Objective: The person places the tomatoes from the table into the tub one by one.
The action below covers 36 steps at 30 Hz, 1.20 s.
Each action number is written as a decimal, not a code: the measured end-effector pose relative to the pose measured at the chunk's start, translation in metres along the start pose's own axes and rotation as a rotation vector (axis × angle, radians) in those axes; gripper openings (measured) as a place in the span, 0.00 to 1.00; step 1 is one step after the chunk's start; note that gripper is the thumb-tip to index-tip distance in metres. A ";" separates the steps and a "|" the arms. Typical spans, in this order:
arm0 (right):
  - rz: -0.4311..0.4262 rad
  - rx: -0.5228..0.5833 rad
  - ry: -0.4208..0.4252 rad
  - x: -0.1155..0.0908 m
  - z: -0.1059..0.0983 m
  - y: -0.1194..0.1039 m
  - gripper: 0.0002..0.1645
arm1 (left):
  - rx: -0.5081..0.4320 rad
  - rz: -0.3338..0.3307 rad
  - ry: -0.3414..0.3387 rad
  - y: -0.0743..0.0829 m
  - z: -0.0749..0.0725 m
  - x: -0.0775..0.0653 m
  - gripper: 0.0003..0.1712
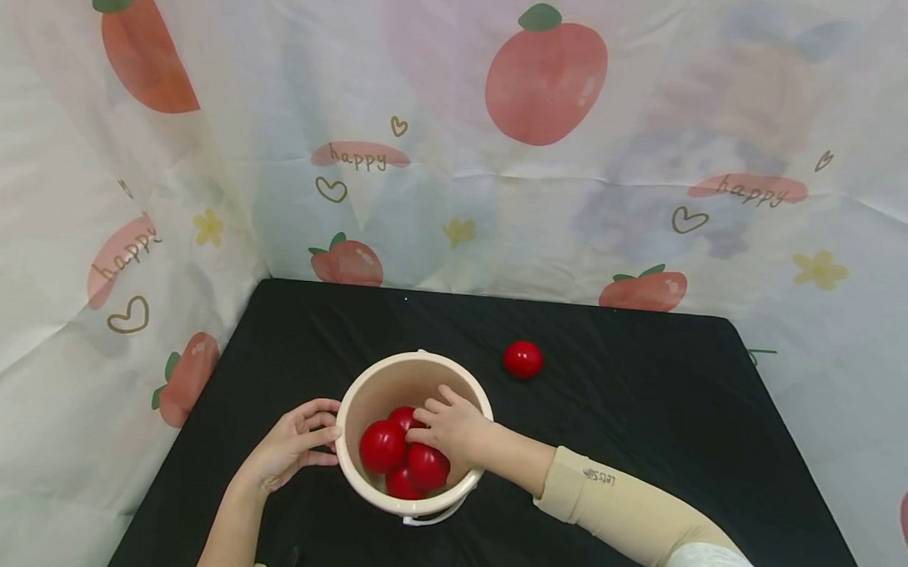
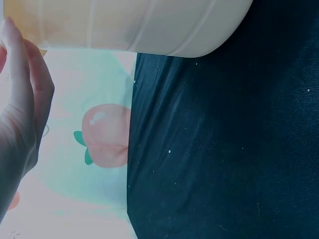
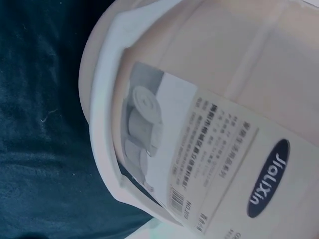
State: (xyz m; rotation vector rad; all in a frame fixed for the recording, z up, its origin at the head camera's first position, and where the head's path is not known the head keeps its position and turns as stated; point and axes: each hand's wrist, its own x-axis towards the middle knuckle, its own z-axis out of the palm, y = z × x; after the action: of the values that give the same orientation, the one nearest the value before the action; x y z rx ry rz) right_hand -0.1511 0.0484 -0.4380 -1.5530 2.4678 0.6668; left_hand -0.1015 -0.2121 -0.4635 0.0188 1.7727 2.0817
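Observation:
A cream bucket (image 1: pixel 417 357) stands on the black cloth with several red balls (image 1: pixel 382 446) at its bottom. My left hand (image 1: pixel 291 445) is at the bucket's left side, its relaxed fingers touching the rim. In the left wrist view, the fingers of that hand (image 2: pixel 22 94) show beside the bucket wall (image 2: pixel 129 25). My right hand (image 1: pixel 452 425) reaches over the right rim into the bucket, fingers spread, fingertips right at the balls. The right wrist view shows only the bucket's outside, with a paper label (image 3: pixel 214 159) and a white handle (image 3: pixel 102 114).
Another red ball (image 1: pixel 522 359) lies on the black cloth (image 1: pixel 615 389), behind the bucket and to its right. A printed curtain (image 1: pixel 442 191) with fruit pictures hangs behind the table and along its sides.

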 end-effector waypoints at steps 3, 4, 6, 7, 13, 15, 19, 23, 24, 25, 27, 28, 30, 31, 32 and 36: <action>-0.008 0.024 -0.004 -0.001 -0.003 0.003 0.49 | 0.001 -0.001 -0.001 0.000 0.000 0.000 0.19; -0.011 0.029 -0.003 -0.001 -0.004 0.004 0.49 | 0.002 -0.001 -0.001 0.000 0.000 0.000 0.19; -0.016 0.042 0.009 -0.003 -0.008 0.007 0.50 | 0.003 -0.001 -0.003 0.001 0.000 0.000 0.19; -0.015 0.053 0.016 -0.004 -0.010 0.008 0.50 | 0.003 0.000 -0.004 0.001 0.000 0.000 0.19; 0.014 0.136 0.113 -0.012 -0.023 0.025 0.49 | -0.005 0.001 -0.006 0.002 0.001 -0.001 0.18; 0.038 0.153 0.194 -0.015 -0.026 0.036 0.47 | -0.007 0.000 -0.007 0.002 0.001 -0.001 0.18; 0.133 0.196 0.413 -0.021 -0.022 0.065 0.41 | -0.008 0.006 -0.013 0.002 0.001 -0.002 0.18; 0.263 0.276 0.547 -0.024 -0.005 0.096 0.39 | -0.007 0.009 -0.013 0.002 0.001 -0.002 0.18; 0.301 0.298 0.552 -0.024 0.000 0.103 0.39 | -0.006 0.009 -0.013 0.002 0.001 -0.002 0.18; 0.338 0.315 0.552 -0.025 0.007 0.109 0.39 | -0.005 0.008 -0.012 0.002 0.001 -0.002 0.18; 0.410 0.338 0.535 -0.026 0.021 0.120 0.40 | -0.001 0.006 -0.010 0.002 0.001 -0.001 0.18; 0.443 0.353 0.523 -0.026 0.028 0.124 0.40 | 0.000 0.006 -0.009 0.002 0.001 -0.001 0.19; 0.506 0.374 0.494 -0.026 0.042 0.130 0.41 | 0.000 0.003 -0.007 0.001 0.001 -0.001 0.19; 0.533 0.385 0.476 -0.027 0.049 0.132 0.41 | 0.000 0.003 -0.007 0.001 0.001 -0.001 0.19; 0.555 0.397 0.458 -0.027 0.056 0.134 0.42 | -0.001 0.002 -0.007 0.001 0.001 -0.001 0.19; 0.610 0.440 0.381 -0.027 0.084 0.135 0.45 | -0.005 0.000 -0.008 0.001 0.000 0.000 0.18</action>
State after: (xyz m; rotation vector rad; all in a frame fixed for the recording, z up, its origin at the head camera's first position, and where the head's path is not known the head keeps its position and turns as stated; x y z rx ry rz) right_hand -0.2675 0.1576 -0.4644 -0.8176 3.1102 -0.1498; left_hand -0.1011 -0.2119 -0.4627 0.0254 1.7626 2.0837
